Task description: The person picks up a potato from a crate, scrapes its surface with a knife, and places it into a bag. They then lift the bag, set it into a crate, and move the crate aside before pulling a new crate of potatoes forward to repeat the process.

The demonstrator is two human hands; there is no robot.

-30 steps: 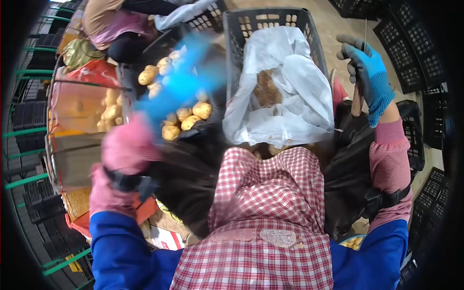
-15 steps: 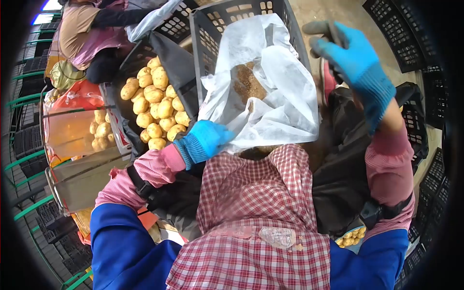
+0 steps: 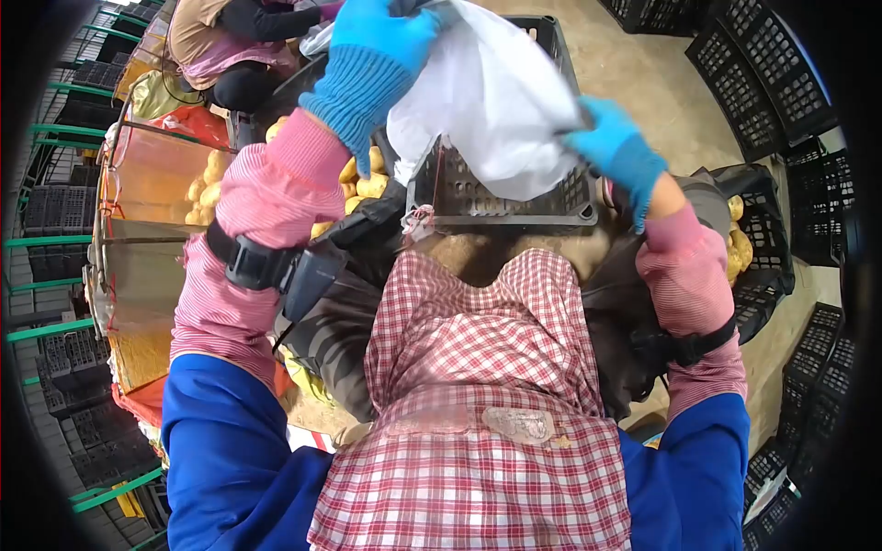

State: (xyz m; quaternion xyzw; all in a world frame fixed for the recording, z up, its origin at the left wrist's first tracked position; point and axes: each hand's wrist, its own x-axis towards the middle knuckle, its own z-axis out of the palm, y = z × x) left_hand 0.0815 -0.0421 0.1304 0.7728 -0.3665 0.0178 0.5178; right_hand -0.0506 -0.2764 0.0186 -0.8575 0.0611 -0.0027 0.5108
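Note:
A thin white liner sheet (image 3: 491, 101) is stretched between my hands above a black plastic crate (image 3: 501, 219). My left hand (image 3: 381, 41), in a blue glove, is closed on the sheet's upper left edge; its fingertips are partly cut off by the frame's top. At the right edge of the sheet, my gloved right hand (image 3: 611, 142) is closed on it, slightly blurred. The sheet hides much of the crate, but the perforated bottom shows below its hanging edge. Potatoes (image 3: 372, 184) lie just left of the crate, partly behind my left arm.
Another person (image 3: 230, 41) sits at the upper left. Beside my left arm, more potatoes (image 3: 207, 188) lie by an orange panel (image 3: 156, 174). A black crate with potatoes (image 3: 740, 243) stands to my right. Black crates (image 3: 763, 73) line the right side.
My left hand has risen from the crate's near edge, lifting the sheet out of the crate. My right hand has come down and inward onto the sheet. The brown debris is out of sight.

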